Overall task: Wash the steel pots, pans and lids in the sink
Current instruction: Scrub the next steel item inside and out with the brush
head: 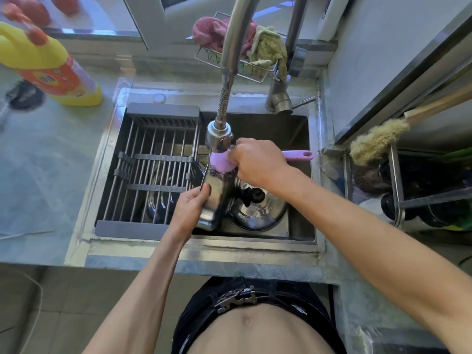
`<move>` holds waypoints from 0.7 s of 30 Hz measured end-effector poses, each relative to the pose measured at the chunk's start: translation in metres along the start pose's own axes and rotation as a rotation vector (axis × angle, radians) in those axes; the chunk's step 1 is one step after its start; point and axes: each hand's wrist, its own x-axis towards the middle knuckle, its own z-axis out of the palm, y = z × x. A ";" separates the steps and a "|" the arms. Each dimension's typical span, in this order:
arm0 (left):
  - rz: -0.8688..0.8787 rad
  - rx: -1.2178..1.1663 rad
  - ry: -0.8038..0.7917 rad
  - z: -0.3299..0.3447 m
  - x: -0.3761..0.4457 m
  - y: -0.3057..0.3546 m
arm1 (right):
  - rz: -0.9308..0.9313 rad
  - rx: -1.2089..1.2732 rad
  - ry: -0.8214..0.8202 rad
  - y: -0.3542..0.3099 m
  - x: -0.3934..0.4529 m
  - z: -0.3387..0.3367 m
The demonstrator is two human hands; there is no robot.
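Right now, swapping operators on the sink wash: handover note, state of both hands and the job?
Left hand: grip closed on a steel container, tilted on edge over the sink.
Right hand: grip closed on the purple-handled scrubber, its steel-wool head on the container's upper end, just under the faucet head.
In the basin: a steel lid with black knob on the right, another steel piece beneath the drying rack.
Done: nothing on the rack yet.
Left: finish scrubbing the container, then the lid and the rest.

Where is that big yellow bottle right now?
The yellow bottle stands on the counter at the upper left of the head view, behind and left of the sink.
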 end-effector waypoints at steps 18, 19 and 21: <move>-0.057 0.167 0.029 0.015 0.044 0.038 | -0.030 0.111 -0.018 0.005 -0.006 0.049; -0.042 0.165 0.068 0.019 0.044 0.038 | -0.010 0.118 -0.010 0.010 -0.002 0.048; -0.040 0.211 0.116 0.024 0.039 0.028 | 0.057 0.115 0.012 0.018 0.006 0.046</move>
